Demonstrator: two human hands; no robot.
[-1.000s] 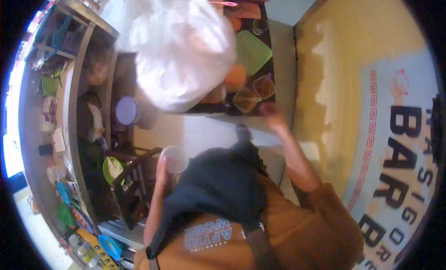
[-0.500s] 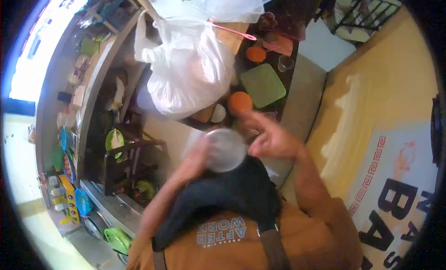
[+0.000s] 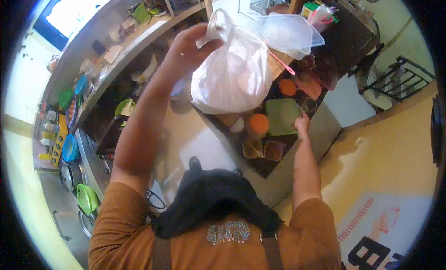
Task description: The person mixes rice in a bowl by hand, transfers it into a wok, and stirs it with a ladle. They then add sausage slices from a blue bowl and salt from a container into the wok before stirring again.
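My left hand [image 3: 193, 49] is raised at the upper middle, its fingers curled around the gathered top of a white plastic bag [image 3: 234, 79]. The full, knobbly bag stands on the dark table. On the right, my right hand [image 3: 302, 124] reaches to the edge of a green square lid or box [image 3: 278, 117], fingers bent together; what they grip is blurred. Just beyond it is a clear cup [image 3: 309, 105]. Two orange round lids [image 3: 259, 124] and a small white round thing [image 3: 237, 125] lie near the green piece. Two small square tubs [image 3: 274, 150] sit at the table's near corner.
A translucent plastic box [image 3: 290, 33] and a pink-handled utensil [image 3: 282, 64] lie behind the bag. On the left runs a shelf [image 3: 134, 38] with kitchen goods; green and blue baskets [image 3: 87, 199] hang below. A black metal rack [image 3: 399, 79] stands at right.
The view has shifted. My hands were together before my chest with a round translucent container; now they are apart, the left up at the bag, the right out by the green piece.
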